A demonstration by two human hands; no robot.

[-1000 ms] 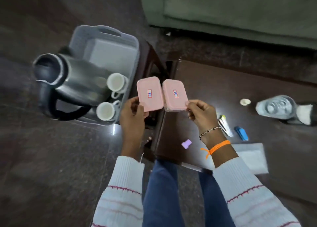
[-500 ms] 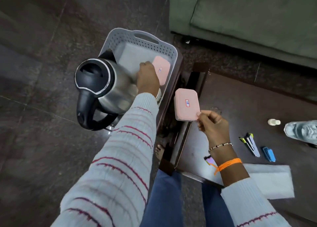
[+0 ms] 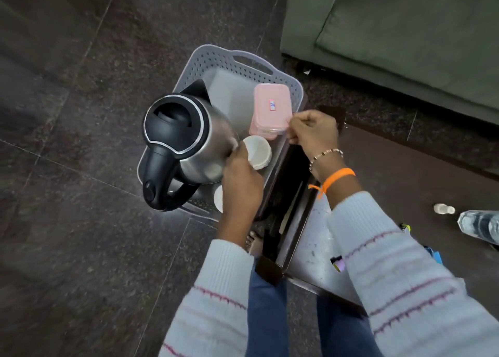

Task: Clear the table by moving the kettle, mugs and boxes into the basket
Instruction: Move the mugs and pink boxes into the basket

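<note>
Right hand [image 3: 313, 129] pinches pink box [image 3: 270, 108]; its label is unreadable.

White knit sleeves [image 3: 399, 270] with red stripes, blue jeans [image 3: 267, 316], orange wristband [image 3: 337, 177], beaded bracelet [image 3: 325, 154]

Green sofa [image 3: 405, 32] beyond dark stone floor [image 3: 67, 113]; on the right, clear bottle [image 3: 480, 225] (lying down) near small white cap [image 3: 443, 209]; blue item [image 3: 435, 256] half hidden.

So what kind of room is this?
Probably a home living room: a green sofa sits behind a low dark wooden table, on a polished stone floor.
</note>
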